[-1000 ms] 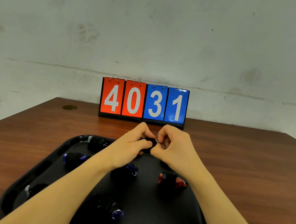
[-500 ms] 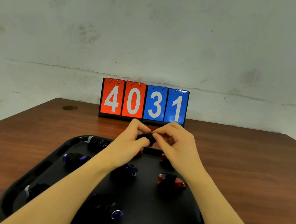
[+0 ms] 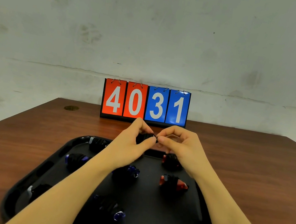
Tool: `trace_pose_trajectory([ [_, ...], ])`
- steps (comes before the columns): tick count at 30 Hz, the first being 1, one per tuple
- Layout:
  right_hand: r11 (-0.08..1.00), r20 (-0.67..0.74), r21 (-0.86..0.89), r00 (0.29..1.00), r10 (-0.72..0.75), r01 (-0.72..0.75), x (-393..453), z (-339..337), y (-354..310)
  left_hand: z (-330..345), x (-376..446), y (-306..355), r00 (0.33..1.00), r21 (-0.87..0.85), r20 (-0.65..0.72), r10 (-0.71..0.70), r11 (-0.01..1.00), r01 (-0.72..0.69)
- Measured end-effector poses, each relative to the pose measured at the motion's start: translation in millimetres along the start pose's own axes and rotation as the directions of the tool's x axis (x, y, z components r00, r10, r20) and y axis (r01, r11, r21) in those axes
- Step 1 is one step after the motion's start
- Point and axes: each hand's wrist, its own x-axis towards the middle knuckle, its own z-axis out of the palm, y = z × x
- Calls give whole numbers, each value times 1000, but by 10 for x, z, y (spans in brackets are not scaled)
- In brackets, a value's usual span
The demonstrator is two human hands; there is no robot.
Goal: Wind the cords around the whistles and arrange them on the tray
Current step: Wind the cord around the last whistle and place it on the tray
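**Seven wound whistles on tray, an eighth held above its far rim**

While both hands work above the far end of the black tray (image 3: 53, 163), seven whistles lie on it, each wrapped in black cord. Along the left side, from far to near: one dark whistle at the far left corner (image 3: 98, 143), one blue whistle (image 3: 76, 159), and one with a pale grey end at the near left (image 3: 38, 192). In the middle: one blue whistle (image 3: 127, 172) partly under the left forearm, and one blue whistle with a metal ring (image 3: 111, 209) nearer the camera. On the right: one red whistle (image 3: 170, 160) partly hidden by the right wrist, and a second red whistle (image 3: 173, 182) just nearer, with a ring at its right end.

An eighth item, the held whistle (image 3: 145, 138), is fully covered in black cord, so its colour cannot be told. It is clear of the tray, raised over the far rim. The left hand (image 3: 131, 142) has its fingers closed on this bundle, thumb below and forefinger above. The right hand (image 3: 182, 145) has thumb and forefinger pinched together at the bundle's right end, where a small metal ring shows; the other fingers are curled loosely. Whether the pinch holds the ring or the cord end cannot be told.

The tray rests on a brown wooden desk (image 3: 249, 175). One scoreboard (image 3: 145, 103) stands at the desk's far edge, showing four cards: 4 and 0 in red, 3 and 1 in blue.
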Motion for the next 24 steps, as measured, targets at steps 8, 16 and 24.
trace_pose_trajectory([
  [8,986,-162,-151,986,39,-64,65,118,8,30,11,-11,998,108,-4,61,992,-60],
  [16,936,-189,-312,976,105,-161,196,111,-107,44,99,-13,997,234,47,57,970,-66],
  [24,955,-267,-173,945,191,-241,92,12,-237,53,96,187,993,224,114,-1,974,-25],
])
